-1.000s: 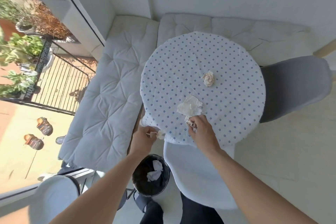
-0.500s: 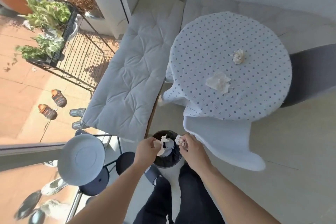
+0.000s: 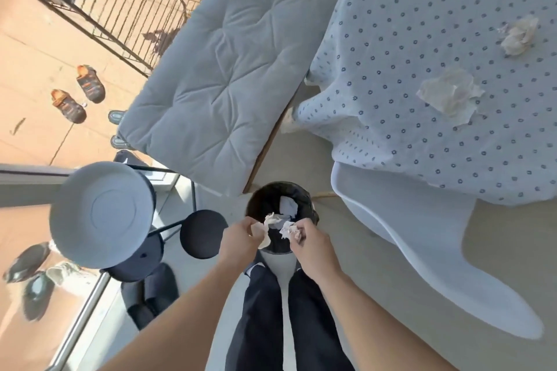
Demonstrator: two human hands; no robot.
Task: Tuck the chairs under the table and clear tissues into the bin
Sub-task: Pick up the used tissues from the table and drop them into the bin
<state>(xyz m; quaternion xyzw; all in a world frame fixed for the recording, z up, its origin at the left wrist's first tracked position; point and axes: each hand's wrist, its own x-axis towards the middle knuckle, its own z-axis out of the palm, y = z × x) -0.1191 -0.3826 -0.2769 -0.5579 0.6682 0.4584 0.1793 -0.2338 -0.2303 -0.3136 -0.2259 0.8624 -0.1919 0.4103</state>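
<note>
Both hands over the mouth of the bin (image 3: 256,199), a dark round bin on the floor just beyond the person's feet. Left hand (image 3: 239,239) closed around a crumpled tissue (image 3: 265,229); the loose end hangs inside the near-left rim. Right hand (image 3: 312,245) pinched shut on a second tissue wad (image 3: 287,230), held above the near-right rim. A pale scrap (image 3: 289,206) already lies in the bin.

Table (image 3: 437,24) fills the upper right under a dotted cloth; its hem hangs over the near edge. Two tissues on it: a flat one (image 3: 449,96) near the near edge, a balled one (image 3: 518,37) farther right, well apart. White chair (image 3: 422,250) pushed partly under the table's near edge, its seat sticking out into the floor to the right of the bin.

Cushioned bench (image 3: 223,69) runs far-left of the bin, its corner just beside the far rim. Side tables (image 3: 102,214) stand left of the bin. Bare floor (image 3: 497,250) lies open on the right.
</note>
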